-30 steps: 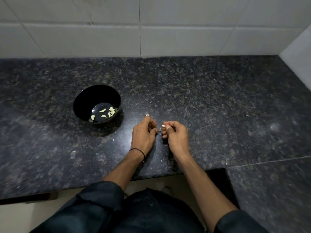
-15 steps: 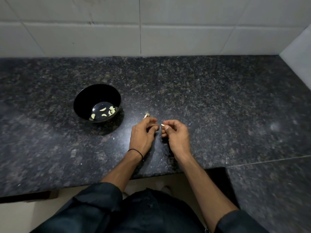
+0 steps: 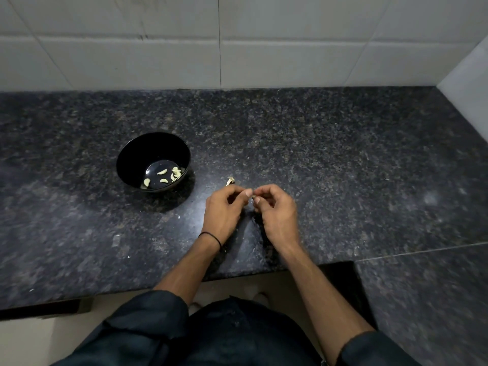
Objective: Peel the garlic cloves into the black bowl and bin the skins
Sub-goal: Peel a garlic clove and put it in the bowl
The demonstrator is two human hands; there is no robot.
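Wall (image 3: 290, 62): pale tiles, 12 o'clock.
Side wall (image 3: 468, 93): pale, 2 o'clock.
Counter (image 3: 343, 154): dark speckled granite, glossy, centre to 4 o'clock.
Floor (image 3: 26, 344): cream, 7 o'clock.

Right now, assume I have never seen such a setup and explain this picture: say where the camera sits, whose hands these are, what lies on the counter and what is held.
No machine here: a person works bare-handed. The one camera sits on their head, looking down at the dark stone counter. The left hand and the right hand meet fingertip to fingertip, their grip pinching a small garlic clove, mostly hidden. To the left stands a black bowl holding several peeled cloves. A small pale scrap lies just beyond the left hand.
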